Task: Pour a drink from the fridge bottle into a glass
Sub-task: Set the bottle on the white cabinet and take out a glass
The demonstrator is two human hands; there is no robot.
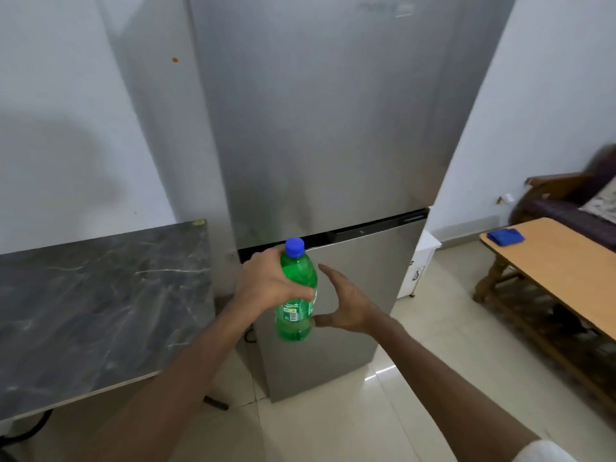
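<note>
green bottle (pixel 296 291) found upright in front of closed fridge (pixel 333 145), blue cap (pixel 295 246) on; left hand (pixel 270 285) wrapped round its upper body, gripping firmly, likely for carrying; right hand (pixel 346 305) open, fingers spread, thumb near bottle's lower side, holding nothing, probably placed to steady or take it; no glass in view; marble counter (pixel 100 305) just left, judged likeliest spot for setting down; pouring not yet begun.

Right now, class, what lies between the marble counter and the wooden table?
In the head view, the fridge stands between the marble counter and the wooden table, with tiled floor beside it.
</note>
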